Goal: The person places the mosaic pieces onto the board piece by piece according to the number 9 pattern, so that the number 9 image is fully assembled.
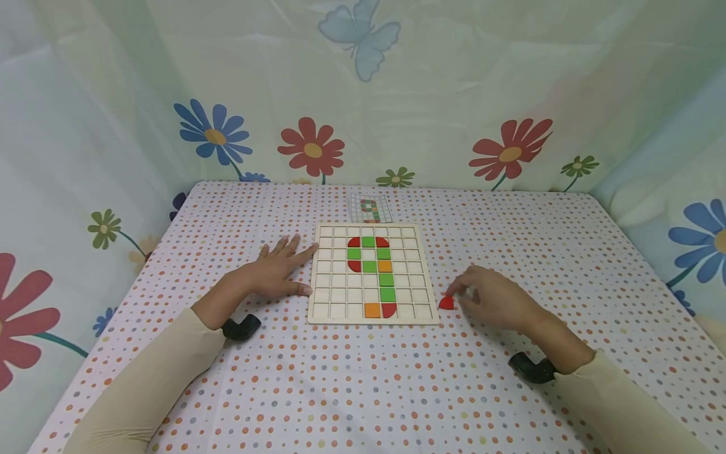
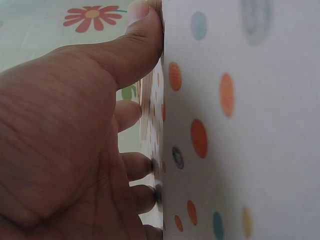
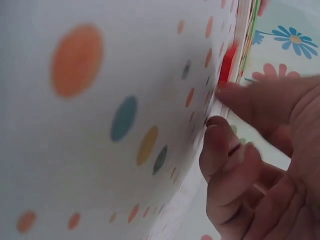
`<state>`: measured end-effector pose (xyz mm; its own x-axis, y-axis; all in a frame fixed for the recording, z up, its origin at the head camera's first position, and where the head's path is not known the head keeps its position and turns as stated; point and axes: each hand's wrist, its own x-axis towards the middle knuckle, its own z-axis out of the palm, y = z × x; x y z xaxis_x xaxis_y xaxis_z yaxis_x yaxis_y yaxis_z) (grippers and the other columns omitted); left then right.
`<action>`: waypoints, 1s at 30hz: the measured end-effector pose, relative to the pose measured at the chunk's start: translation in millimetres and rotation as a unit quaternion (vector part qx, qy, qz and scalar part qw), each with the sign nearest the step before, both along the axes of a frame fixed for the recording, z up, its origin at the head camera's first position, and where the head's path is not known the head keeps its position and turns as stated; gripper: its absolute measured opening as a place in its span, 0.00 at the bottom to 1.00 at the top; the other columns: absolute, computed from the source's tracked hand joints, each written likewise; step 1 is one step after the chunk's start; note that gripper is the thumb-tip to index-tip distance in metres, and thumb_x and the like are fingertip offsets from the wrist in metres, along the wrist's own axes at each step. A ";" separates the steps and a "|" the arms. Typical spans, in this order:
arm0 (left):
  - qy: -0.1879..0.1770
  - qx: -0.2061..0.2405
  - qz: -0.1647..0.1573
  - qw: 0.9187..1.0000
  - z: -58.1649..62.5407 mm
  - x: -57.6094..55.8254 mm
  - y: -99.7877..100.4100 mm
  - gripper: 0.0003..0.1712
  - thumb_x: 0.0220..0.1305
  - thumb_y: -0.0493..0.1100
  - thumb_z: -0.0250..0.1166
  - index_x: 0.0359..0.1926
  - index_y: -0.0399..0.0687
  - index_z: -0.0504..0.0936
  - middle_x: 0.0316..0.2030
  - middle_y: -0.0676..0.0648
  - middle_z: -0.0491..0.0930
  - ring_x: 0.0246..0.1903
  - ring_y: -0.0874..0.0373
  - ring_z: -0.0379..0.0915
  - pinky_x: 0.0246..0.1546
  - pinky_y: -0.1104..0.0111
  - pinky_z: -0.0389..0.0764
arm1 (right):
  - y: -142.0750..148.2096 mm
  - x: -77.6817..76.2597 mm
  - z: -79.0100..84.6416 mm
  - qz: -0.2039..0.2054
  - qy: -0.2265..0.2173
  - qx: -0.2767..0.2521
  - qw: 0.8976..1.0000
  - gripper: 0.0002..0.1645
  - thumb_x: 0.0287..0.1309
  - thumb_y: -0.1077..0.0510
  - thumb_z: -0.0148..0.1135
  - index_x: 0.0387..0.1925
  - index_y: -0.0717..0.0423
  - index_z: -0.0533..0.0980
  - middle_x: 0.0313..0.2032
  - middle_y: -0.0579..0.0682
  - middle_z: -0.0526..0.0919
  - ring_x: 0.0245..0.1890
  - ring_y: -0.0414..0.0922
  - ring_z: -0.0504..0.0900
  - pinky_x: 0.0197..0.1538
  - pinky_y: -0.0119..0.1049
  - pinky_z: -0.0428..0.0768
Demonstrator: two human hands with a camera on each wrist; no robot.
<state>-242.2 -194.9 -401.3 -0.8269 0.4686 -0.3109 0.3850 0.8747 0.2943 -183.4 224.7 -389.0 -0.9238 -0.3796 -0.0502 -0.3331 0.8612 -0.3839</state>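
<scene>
A wooden grid board lies flat on the table, with green squares, orange squares and red quarter-circle pieces set in it in the shape of a 9. My left hand rests at the board's left edge, fingers spread; in the left wrist view its thumb touches the board's side. Just off the board's right edge lies a loose red quarter-circle piece. My right hand has a fingertip at this piece, while its other fingers are bent. The same red piece shows beyond the fingertip in the right wrist view.
Behind the board lies a pattern card printed with a similar coloured 9. A dotted cloth covers the table. Flower-printed curtains enclose the back and sides. A black wrist device sits on each forearm.
</scene>
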 end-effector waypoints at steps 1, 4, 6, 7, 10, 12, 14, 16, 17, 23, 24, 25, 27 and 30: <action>0.000 0.000 0.000 1.000 0.2 0.0 0.0 0.53 0.64 0.64 0.61 0.79 0.59 0.41 0.78 0.36 0.32 0.77 0.35 0.24 0.70 0.33 0.34 | -0.1 -0.1 0.2 0.006 0.004 0.001 1.000 0.13 0.58 0.67 0.62 0.38 0.48 0.85 0.37 0.46 0.80 0.28 0.40 0.71 0.30 0.32 0.71; 0.001 -0.001 -0.002 1.000 -0.9 -0.9 0.0 0.53 0.64 0.65 0.61 0.79 0.59 0.41 0.78 0.35 0.32 0.77 0.34 0.25 0.70 0.32 0.34 | 0.1 0.4 0.6 0.009 0.018 0.005 1.000 0.14 0.60 0.68 0.61 0.41 0.49 0.85 0.37 0.46 0.81 0.30 0.39 0.72 0.32 0.32 0.72; 0.002 0.000 -0.003 1.000 -1.1 -1.3 0.0 0.53 0.64 0.65 0.61 0.79 0.58 0.41 0.78 0.35 0.32 0.77 0.34 0.25 0.70 0.32 0.34 | 0.4 1.4 0.6 0.004 0.016 0.004 1.000 0.10 0.61 0.64 0.63 0.43 0.52 0.83 0.37 0.47 0.82 0.30 0.39 0.73 0.31 0.32 0.73; 0.003 0.000 -0.003 1.000 -1.0 -1.3 0.1 0.53 0.64 0.65 0.61 0.79 0.58 0.41 0.78 0.35 0.32 0.77 0.34 0.25 0.70 0.32 0.34 | 0.1 2.6 1.0 -0.002 0.010 0.005 1.000 0.10 0.61 0.61 0.65 0.44 0.52 0.83 0.38 0.47 0.82 0.29 0.39 0.73 0.30 0.32 0.73; 0.003 -0.002 -0.001 1.000 -0.3 -1.2 0.3 0.53 0.64 0.65 0.61 0.79 0.59 0.41 0.78 0.35 0.32 0.77 0.34 0.24 0.70 0.33 0.34 | -3.0 7.3 2.1 -0.021 -0.018 -0.004 1.000 0.14 0.57 0.55 0.70 0.44 0.53 0.81 0.37 0.48 0.82 0.25 0.39 0.72 0.27 0.33 0.72; 0.001 -0.003 0.002 1.000 0.4 -0.8 0.5 0.54 0.64 0.65 0.61 0.79 0.60 0.40 0.78 0.36 0.32 0.77 0.35 0.24 0.70 0.33 0.34 | -7.9 11.2 2.9 -0.039 -0.032 -0.004 0.999 0.18 0.53 0.51 0.73 0.44 0.53 0.81 0.38 0.49 0.81 0.23 0.40 0.71 0.26 0.33 0.71; 0.000 -0.004 0.005 1.000 0.0 -0.8 0.5 0.54 0.64 0.65 0.61 0.79 0.60 0.40 0.78 0.36 0.32 0.77 0.35 0.24 0.70 0.33 0.33 | -13.6 14.9 3.0 -0.056 -0.034 0.001 0.998 0.22 0.51 0.49 0.75 0.45 0.54 0.81 0.38 0.51 0.81 0.23 0.41 0.71 0.25 0.33 0.70; -0.001 -0.004 0.006 1.000 -0.7 -0.9 0.4 0.53 0.64 0.65 0.61 0.79 0.60 0.41 0.78 0.36 0.32 0.77 0.35 0.24 0.70 0.33 0.33 | -19.3 18.0 2.5 -0.075 -0.028 0.018 0.997 0.23 0.49 0.48 0.76 0.45 0.55 0.82 0.39 0.52 0.81 0.25 0.41 0.71 0.25 0.33 0.69; -0.002 -0.003 0.007 1.000 -1.1 -0.9 0.4 0.53 0.64 0.65 0.61 0.79 0.60 0.40 0.78 0.36 0.32 0.77 0.35 0.24 0.70 0.33 0.33 | -21.8 19.4 2.3 -0.084 -0.025 0.026 0.996 0.24 0.49 0.47 0.76 0.45 0.55 0.82 0.40 0.52 0.81 0.25 0.42 0.72 0.25 0.33 0.69; -0.004 -0.003 0.008 1.000 -2.0 -0.2 0.9 0.54 0.64 0.66 0.61 0.79 0.61 0.40 0.78 0.36 0.32 0.77 0.35 0.24 0.70 0.33 0.32 | -29.0 23.4 2.3 -0.093 0.001 0.057 0.994 0.24 0.49 0.46 0.76 0.43 0.56 0.84 0.40 0.52 0.82 0.29 0.42 0.75 0.27 0.33 0.71; -0.005 -0.003 0.009 1.000 -1.9 -0.1 1.0 0.54 0.64 0.66 0.61 0.79 0.61 0.40 0.78 0.36 0.32 0.77 0.35 0.24 0.70 0.33 0.32 | -29.4 23.5 2.4 -0.090 0.005 0.059 0.994 0.23 0.48 0.46 0.76 0.43 0.56 0.84 0.39 0.52 0.83 0.29 0.42 0.76 0.27 0.33 0.71; -0.006 -0.004 0.009 1.000 -1.9 -0.2 1.1 0.54 0.64 0.66 0.61 0.79 0.61 0.40 0.78 0.36 0.32 0.77 0.35 0.24 0.71 0.34 0.32 | -29.7 23.4 2.4 -0.088 0.010 0.063 0.994 0.23 0.48 0.46 0.76 0.42 0.55 0.84 0.39 0.51 0.83 0.29 0.41 0.76 0.27 0.33 0.71; -0.005 -0.005 0.010 1.000 -1.8 -0.3 1.2 0.54 0.64 0.66 0.61 0.79 0.61 0.40 0.78 0.36 0.32 0.77 0.35 0.24 0.71 0.34 0.32 | -29.8 23.0 2.1 -0.082 0.017 0.069 0.994 0.20 0.50 0.47 0.75 0.41 0.55 0.84 0.39 0.51 0.83 0.29 0.41 0.76 0.27 0.32 0.71; -0.006 -0.004 0.012 1.000 -1.9 -0.6 1.2 0.54 0.64 0.66 0.61 0.79 0.62 0.40 0.78 0.37 0.32 0.77 0.35 0.24 0.71 0.34 0.32 | -29.7 22.4 2.0 -0.074 0.024 0.071 0.994 0.18 0.51 0.48 0.74 0.40 0.54 0.84 0.38 0.51 0.83 0.30 0.42 0.77 0.27 0.33 0.72</action>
